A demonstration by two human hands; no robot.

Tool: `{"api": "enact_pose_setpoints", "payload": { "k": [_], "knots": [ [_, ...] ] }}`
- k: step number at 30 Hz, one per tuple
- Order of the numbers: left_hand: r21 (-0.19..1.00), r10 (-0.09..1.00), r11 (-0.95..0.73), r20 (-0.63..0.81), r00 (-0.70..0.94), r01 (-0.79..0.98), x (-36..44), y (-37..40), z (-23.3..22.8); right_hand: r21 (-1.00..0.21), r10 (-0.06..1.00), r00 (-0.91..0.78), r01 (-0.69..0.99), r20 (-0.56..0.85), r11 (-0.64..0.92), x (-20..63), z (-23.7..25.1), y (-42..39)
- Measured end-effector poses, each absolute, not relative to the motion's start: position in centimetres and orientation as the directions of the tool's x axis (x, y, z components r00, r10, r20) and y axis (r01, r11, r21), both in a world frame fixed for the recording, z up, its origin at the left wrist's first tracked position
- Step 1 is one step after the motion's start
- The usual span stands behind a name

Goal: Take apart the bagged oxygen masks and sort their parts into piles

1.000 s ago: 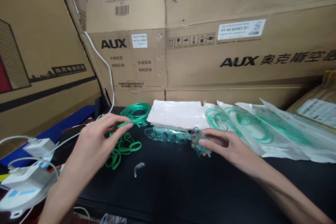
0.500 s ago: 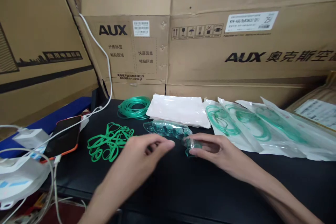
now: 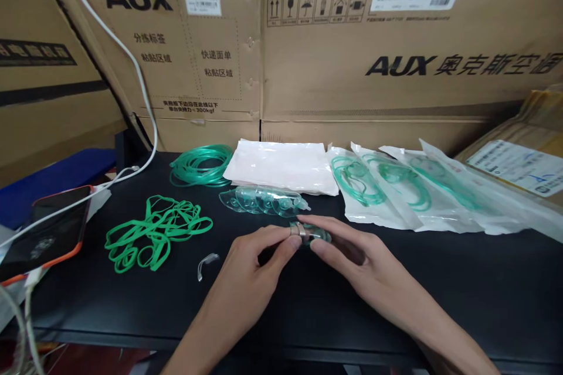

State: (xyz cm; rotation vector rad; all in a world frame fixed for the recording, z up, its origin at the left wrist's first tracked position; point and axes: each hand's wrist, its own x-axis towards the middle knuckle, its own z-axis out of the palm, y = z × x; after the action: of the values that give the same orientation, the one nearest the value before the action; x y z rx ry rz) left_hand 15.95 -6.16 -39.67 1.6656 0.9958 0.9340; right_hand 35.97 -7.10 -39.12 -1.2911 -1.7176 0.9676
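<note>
Left hand reached mask (clear).

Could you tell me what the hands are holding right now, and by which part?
Both hands hold a small clear green mask: the left hand pinches its end with the silvery clip, and the right hand cradles its body.

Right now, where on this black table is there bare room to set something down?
Bare table lies right of the right hand, in front of the sealed packets. A smaller patch lies below the green bands. The back row is crowded.
</note>
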Motion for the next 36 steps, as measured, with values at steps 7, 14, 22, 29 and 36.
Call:
{"api": "enact_pose_setpoints", "payload": {
  "k": [7, 14, 22, 29, 36],
  "knots": [
    [0.973, 0.92, -0.037, -0.055, 0.387, 0.227, 15.4, -6.2, -39.7, -0.925, 0.997, -0.066, 0.374, 0.039, 0.06, 35.7, -40.0, -7.3],
    [0.971, 0.914, -0.013, -0.086, 0.398, 0.238, 15.5, -6.2, -39.8, -0.946, 0.994, -0.083, 0.308, 0.077, 0.099, 35.6, -40.4, -7.7],
    [0.962, 0.888, 0.01, -0.135, 0.441, 0.274, 15.4, -6.3, -39.6, -0.932, 0.998, -0.063, 0.36, 0.027, 0.048, 35.7, -40.0, -7.8],
    [0.97, 0.904, -0.006, -0.099, 0.416, 0.243, 15.5, -6.2, -40.1, -0.929, 0.994, -0.091, 0.358, 0.067, 0.096, 35.2, -39.7, -7.9],
    [0.989, 0.965, -0.03, -0.009, 0.262, 0.147, 16.1, -6.4, -40.7, -0.924, 0.986, -0.072, 0.343, 0.15, 0.166, 35.1, -39.9, -8.0]
  ]
}}
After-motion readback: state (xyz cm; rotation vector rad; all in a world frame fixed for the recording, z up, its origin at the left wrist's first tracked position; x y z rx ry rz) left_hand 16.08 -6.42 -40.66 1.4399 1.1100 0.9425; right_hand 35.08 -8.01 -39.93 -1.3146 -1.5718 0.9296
